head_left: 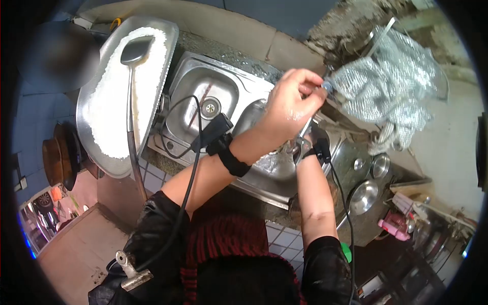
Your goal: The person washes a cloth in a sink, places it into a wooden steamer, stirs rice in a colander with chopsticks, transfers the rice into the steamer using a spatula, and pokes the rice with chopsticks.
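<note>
My left hand [291, 108], wet on its back, reaches over the steel double sink [247, 81] with thumb and fingers pinched round a small blue-grey tap knob [327, 86]. Below it, the metal spout [305, 128] points down at the right basin [277, 173], where water splashes. My right hand [308, 144] is low beside the spout, mostly hidden behind the tap and my left hand, so its fingers cannot be made out. Both wrists wear black straps with cabled devices. The left basin [190, 101] holds no objects, only its drain.
Left of the sink, a large metal tray [172, 38] holds white grains and a long-handled spatula [130, 91]. A silvery mesh cloth [391, 76] hangs at upper right. Metal bowls [364, 197] and a pink item [394, 225] are at right.
</note>
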Available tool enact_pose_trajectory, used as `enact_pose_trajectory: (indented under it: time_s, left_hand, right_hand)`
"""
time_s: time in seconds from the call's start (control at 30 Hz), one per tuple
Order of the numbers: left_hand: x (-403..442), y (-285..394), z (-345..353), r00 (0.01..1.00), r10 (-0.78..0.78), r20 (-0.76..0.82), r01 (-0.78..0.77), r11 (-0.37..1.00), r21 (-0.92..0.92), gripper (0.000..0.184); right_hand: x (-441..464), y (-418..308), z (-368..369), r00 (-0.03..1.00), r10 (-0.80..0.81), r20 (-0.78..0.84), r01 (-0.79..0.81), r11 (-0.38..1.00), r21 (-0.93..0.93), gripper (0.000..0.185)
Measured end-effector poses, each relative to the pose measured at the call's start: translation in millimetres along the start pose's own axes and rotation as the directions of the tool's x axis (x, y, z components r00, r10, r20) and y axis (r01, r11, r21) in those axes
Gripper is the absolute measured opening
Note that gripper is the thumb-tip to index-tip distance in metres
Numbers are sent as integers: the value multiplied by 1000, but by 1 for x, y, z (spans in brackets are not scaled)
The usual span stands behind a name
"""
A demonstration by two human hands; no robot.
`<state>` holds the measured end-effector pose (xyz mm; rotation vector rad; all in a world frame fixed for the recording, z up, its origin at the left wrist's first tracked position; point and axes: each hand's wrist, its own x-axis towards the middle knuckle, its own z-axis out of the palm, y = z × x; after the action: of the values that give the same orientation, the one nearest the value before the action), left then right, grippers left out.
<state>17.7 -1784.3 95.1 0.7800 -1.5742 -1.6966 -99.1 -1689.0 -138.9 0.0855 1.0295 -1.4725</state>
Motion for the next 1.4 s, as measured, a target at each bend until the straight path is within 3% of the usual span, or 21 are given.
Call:
enact_pose_trajectory:
  time_s: [0.13, 0.2, 0.27, 0.33, 0.4, 0.47, 0.53, 0.57, 0.6, 0.63, 0.67, 0.7, 0.77, 0.87, 0.93, 0.97, 1.07, 1.13, 1.2, 1.3, 1.4]
  left_hand:
    - [-5, -3, 8, 999, 34, -43, -28, 990, 141, 31]
    - [-8, -4, 9, 998, 44, -47, -36, 987, 155, 34]
    - [-13, -1, 5, 998, 37, -57, -26, 982, 185, 34]
    - [-26, 2, 3, 995, -74, -74, 71, 997, -32, 33]
    - [-33, -42, -8, 991, -56, -121, 61, 998, 32, 31]
    - [-51, -85, -17, 975, -148, -165, 174, 973, 155, 32]
    - [-81, -157, -19, 945, -171, -280, 246, 934, 259, 30]
    - [-95, -184, -19, 891, -353, -284, 438, 831, 343, 29]
    - [-116, -148, -3, 869, -429, -247, 495, 755, 429, 32]
    - [-147, -251, -9, 856, -490, -166, 496, 685, 534, 31]
    - [-173, -275, -2, 932, -359, 53, 231, 700, 676, 31]
    - [-188, -280, 4, 843, -398, 362, 62, 740, 670, 34]
    - [-204, -274, 32, 527, -721, 451, 419, 682, 600, 45]
    - [-208, -247, 54, 524, -782, 337, 641, 623, 448, 53]
    - [-175, -172, 48, 496, -850, 174, 842, 520, 140, 59]
    - [-168, -209, 35, 436, -849, 298, 900, 403, -167, 62]
    - [-105, -136, -3, 478, -871, 108, 833, 411, -371, 59]
    - [-77, -199, -38, 635, -720, 280, 707, 395, -587, 56]
    - [-47, -196, -60, 635, -738, 228, 691, 412, -593, 52]
    - [-21, -193, -68, 653, -736, 175, 653, 431, -623, 53]
    - [-13, -173, -67, 623, -730, 279, 684, 337, -646, 52]
  right_hand:
    - [-34, -11, -13, 960, -115, -255, -60, 806, -589, 38]
    - [-96, -40, -18, 949, 50, -312, -194, 872, -449, 26]
    - [-162, -67, -32, 965, 58, -256, -206, 771, -603, 32]
    - [-216, -73, -77, 943, -81, -323, -182, 686, -704, 41]
    - [-271, -64, -119, 911, -316, -266, -90, 476, -875, 39]
    - [-315, -46, -173, 862, -317, -395, -323, 257, -911, 37]
    - [-343, -25, -169, 745, -278, -606, -574, 196, -795, 38]
    - [-349, -6, -180, 771, -280, -572, -527, 225, -820, 40]
    - [-349, 13, -192, 798, -279, -533, -475, 252, -843, 41]
    - [-344, 27, -186, 792, -362, -492, -455, 188, -870, 37]
    - [-339, 25, -159, 790, -465, -399, -452, -2, -892, 35]
    - [-333, 24, -143, 810, -456, -368, -447, -76, -891, 34]
    - [-321, 17, -109, 835, -442, -326, -429, -153, -890, 34]
    - [-293, -9, -49, 871, -414, -263, -372, -209, -904, 35]
    - [-265, -26, -20, 892, -408, -192, -280, -167, -945, 33]
    - [-245, -31, -10, 896, -410, -170, -260, -174, -950, 33]
    - [-179, -45, 19, 858, -506, 87, -4, -177, -984, 32]
    - [-138, -46, 23, 821, -535, 201, 225, -20, -974, 25]
    - [-99, -37, 5, 893, -445, 66, 232, 330, -915, 20]
    - [-93, -47, 19, 961, -236, -142, 112, 806, -581, 36]
    - [-95, -54, 32, 963, -158, -218, 91, 953, -288, 39]
